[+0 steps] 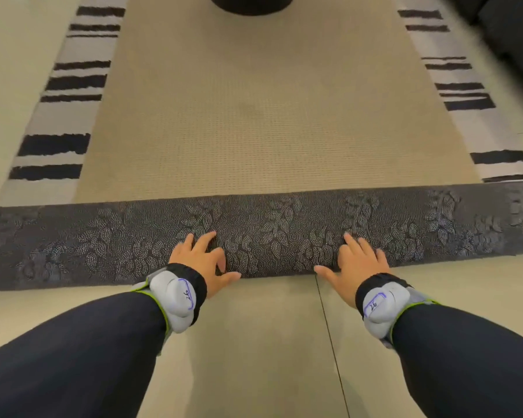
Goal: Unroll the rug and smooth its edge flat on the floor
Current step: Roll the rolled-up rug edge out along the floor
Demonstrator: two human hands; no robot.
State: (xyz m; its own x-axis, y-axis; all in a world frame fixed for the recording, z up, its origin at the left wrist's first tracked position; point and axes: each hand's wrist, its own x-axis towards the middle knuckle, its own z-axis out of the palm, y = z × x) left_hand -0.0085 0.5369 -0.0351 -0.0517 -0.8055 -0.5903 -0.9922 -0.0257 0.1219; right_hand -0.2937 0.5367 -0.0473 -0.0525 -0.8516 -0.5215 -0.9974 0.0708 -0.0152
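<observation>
The rug is a long roll lying across the whole view on the floor. Its dark backing, with a dotted leaf pattern, faces out. My left hand rests flat on the near side of the roll just left of centre, fingers spread and thumb at the lower edge. My right hand rests the same way just right of centre. Neither hand grips the rug. Beyond the roll lies a flat beige woven surface, with white bands of black stripes along its left and right sides.
Pale floor tiles lie between me and the roll. A dark round object stands on the beige surface at the far end. Dark furniture fills the far right corner. Both wrists wear grey padded bands.
</observation>
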